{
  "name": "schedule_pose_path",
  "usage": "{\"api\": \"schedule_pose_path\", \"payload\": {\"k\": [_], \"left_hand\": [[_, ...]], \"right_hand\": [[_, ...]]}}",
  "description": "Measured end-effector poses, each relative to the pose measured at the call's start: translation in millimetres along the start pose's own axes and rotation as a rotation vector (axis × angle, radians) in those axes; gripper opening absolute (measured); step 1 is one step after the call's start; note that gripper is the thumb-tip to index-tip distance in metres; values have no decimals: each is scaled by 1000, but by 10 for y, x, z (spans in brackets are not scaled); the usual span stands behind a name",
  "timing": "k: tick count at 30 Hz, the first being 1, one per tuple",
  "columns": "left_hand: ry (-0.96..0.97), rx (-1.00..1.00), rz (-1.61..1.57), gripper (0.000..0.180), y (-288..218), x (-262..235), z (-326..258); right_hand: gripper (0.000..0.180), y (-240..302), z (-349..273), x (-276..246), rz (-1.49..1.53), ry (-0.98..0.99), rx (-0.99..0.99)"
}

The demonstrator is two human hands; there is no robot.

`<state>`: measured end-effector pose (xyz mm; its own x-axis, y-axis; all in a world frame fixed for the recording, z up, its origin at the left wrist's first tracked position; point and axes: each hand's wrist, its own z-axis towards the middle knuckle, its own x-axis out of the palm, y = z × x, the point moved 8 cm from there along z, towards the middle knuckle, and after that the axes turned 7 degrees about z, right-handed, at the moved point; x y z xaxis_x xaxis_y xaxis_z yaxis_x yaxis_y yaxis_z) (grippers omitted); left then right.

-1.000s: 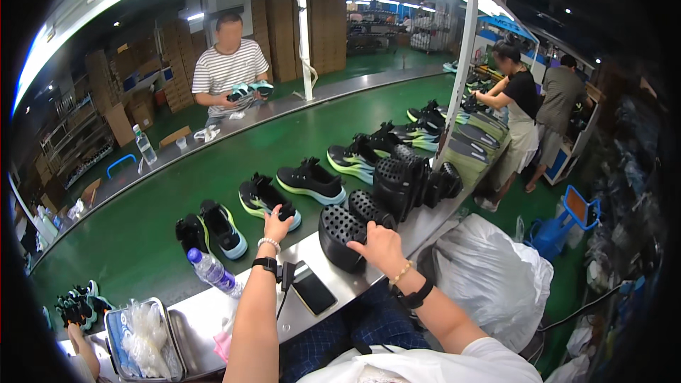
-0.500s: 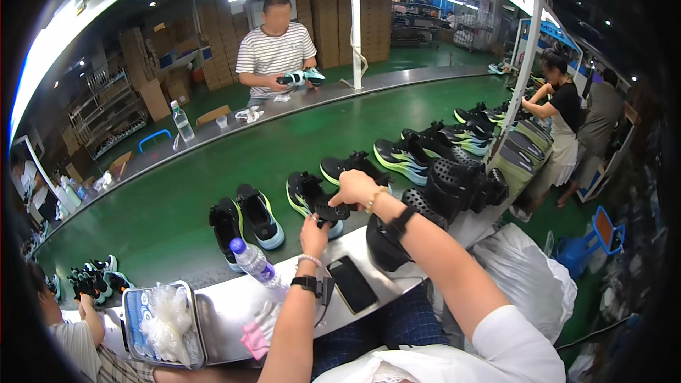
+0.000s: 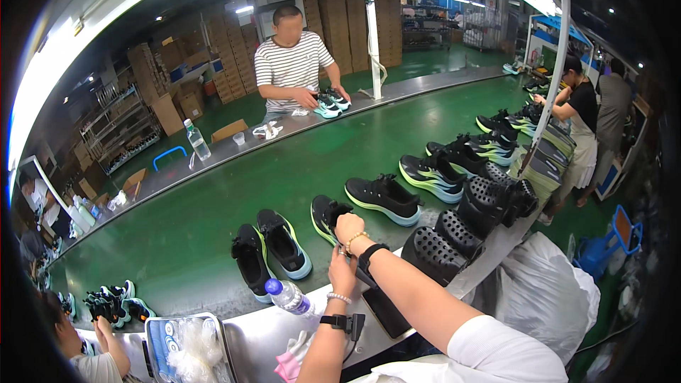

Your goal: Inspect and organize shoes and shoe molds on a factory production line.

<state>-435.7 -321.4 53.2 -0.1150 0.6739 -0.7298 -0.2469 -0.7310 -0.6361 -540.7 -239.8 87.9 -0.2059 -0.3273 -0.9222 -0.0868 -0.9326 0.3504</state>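
My right hand (image 3: 350, 228) is closed at the opening of a black sneaker (image 3: 328, 214) with a lime and pale blue sole; what its fingers hold is hidden. Just below it, my left hand (image 3: 342, 269) is closed around the heel end of the same sneaker, which the hands mostly cover. To the left stands a pair of similar sneakers (image 3: 285, 241). Another black sneaker (image 3: 383, 200) lies beyond my right hand, toes to the left. Black perforated shoe inserts (image 3: 433, 250) are lined up to the right of my right forearm.
A bottle with a purple cap (image 3: 289, 296) stands left of my left hand. A dark phone (image 3: 386, 311) lies under my forearms. A tray (image 3: 220, 344) holds plastic bags. More sneakers (image 3: 433, 177) line the green belt (image 3: 213, 202). Across it, a person in stripes (image 3: 294, 64) handles shoes.
The black perforated insert visible between my hands is now out of sight, and my right hand has come down at the sneaker's opening. The person opposite has lowered the shoes to the counter.
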Motion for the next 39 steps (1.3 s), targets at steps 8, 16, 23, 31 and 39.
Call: {"api": "schedule_pose_path", "payload": {"k": [8,16,23,31,39], "left_hand": [[36,-1,-125,38,240,74,35],[-72,-2,-117,26,129,-114,25],[-182,-242,-530,55,364,-222,381],[-78,-309,-47,74,423,-140,1213],[-238,-304,181,60,433,-88,1133]], "right_hand": [[21,-3,337,477,21,135,-9],[30,66,217,325,303,333,-87],[37,-283,-1193,-1765,629,280,-435],[40,-2238,-1971,-2576,529,-335,51],[47,-2562,-2256,-2161,629,-415,-45]]}}
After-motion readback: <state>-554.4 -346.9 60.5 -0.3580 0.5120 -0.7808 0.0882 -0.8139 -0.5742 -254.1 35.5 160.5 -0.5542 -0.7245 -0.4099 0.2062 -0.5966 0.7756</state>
